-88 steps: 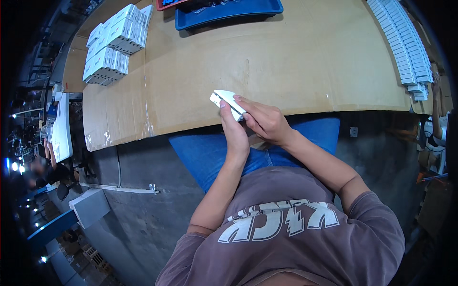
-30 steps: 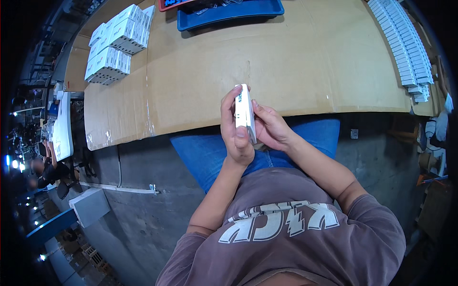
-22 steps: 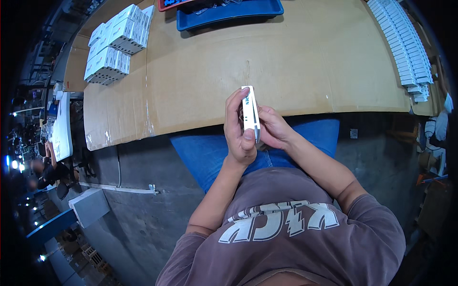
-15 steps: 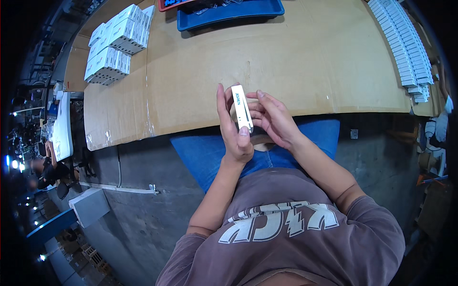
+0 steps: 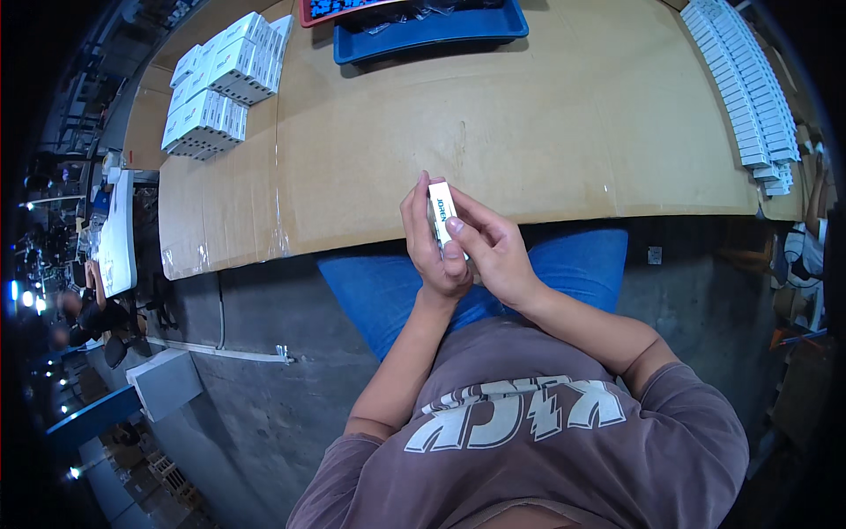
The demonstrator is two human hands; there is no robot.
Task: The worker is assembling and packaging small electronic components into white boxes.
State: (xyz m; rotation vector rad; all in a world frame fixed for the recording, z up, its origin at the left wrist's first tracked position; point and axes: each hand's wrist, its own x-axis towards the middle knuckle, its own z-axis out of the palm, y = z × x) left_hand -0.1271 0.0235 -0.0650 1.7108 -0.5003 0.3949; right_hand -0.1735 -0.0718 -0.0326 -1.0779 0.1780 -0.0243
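Over the near edge of the table (image 5: pixel 546 132), the box (image 5: pixel 441 201) sits between the left hand (image 5: pixel 432 254) and the right hand (image 5: pixel 504 260), both grips closed around it, printed side showing.

Both grips on the white box (image 5: pixel 442 210), held just over the bench (image 5: pixel 546 132)'s near edge! The left grip (image 5: pixel 432 251) cups its left side, thumb at the near end; the right grip (image 5: pixel 502 260) closes from the right, thumb pressed to the narrow printed face. Stacked cartons (image 5: pixel 220 79) on the left, long white rows (image 5: pixel 745 93) far right, a blue tray (image 5: pixel 432 42) and red tray (image 5: pixel 315 22) up top, blue pieces (image 5: pixel 339 7) in the red!
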